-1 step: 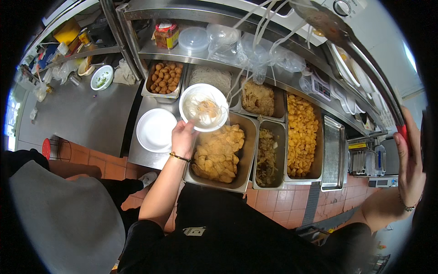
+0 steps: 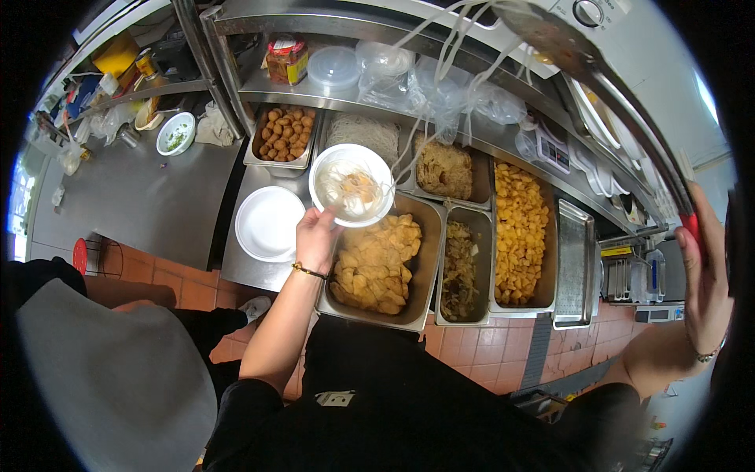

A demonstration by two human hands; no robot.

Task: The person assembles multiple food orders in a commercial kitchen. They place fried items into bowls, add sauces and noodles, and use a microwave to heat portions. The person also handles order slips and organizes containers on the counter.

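Note:
My left hand (image 2: 316, 242) grips the rim of a white bowl (image 2: 318, 200) that holds white noodles (image 2: 350, 193) and something light brown. This bowl is over the back edge of a metal pan of flat golden fried pieces (image 2: 377, 267). Raised at the far right, my right hand (image 2: 708, 259) is closed around the red end of a long-handled metal strainer (image 2: 543, 35). White noodle strands (image 2: 448, 47) hang from the strainer's head, and some trail down to the bowl. Left of the held bowl, a second white bowl (image 2: 270, 224) rests on the metal counter.
Around the held bowl are pans of brown balls (image 2: 281, 135), thin noodles (image 2: 363, 138), a brown noodle block (image 2: 444, 169), pale strips (image 2: 458, 275) and yellow chunks (image 2: 519, 236). A metal shelf (image 2: 330, 102) crosses above them. Another person's grey apron (image 2: 118, 370) is close at left.
The strainer's head has shifted slightly left, and the hanging strands have swayed a little with it. My left hand and the bowl stay in place.

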